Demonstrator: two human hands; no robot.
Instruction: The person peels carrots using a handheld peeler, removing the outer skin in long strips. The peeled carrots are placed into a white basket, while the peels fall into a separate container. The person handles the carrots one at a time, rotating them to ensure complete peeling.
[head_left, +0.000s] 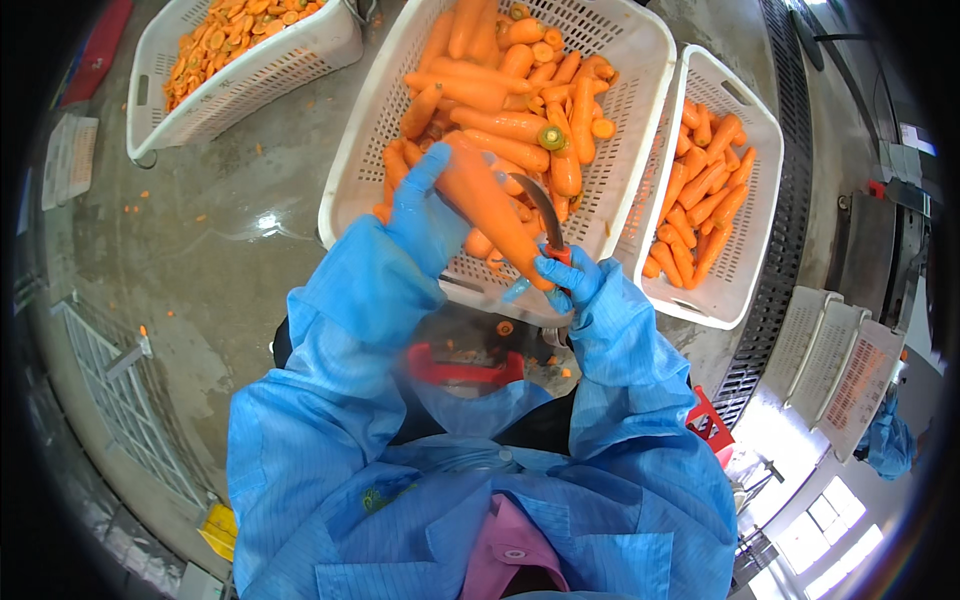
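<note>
A large orange carrot (484, 201) is held slantwise over a white perforated plastic basket (637, 67). Its thick end rests in my left hand (426, 217), which wears a blue glove. My right hand (576, 277), gloved too, grips a curved-blade knife (541, 202) by its red handle, and its fingers also touch the carrot's narrow lower end. The dark blade points up beside the carrot, apart from its side. Below both hands, the basket holds a heap of whole carrots (480, 94) and some cut pieces; one carrot shows a green stem end.
On the right stands a smaller white basket (765, 210) of carrots. A white crate (255, 109) of carrot slices (232, 37) is at upper left. Carrot scraps dot the wet floor (225, 202). A drain grate (791, 187) runs beyond the right basket. A red plastic stool (709, 424) shows beside me.
</note>
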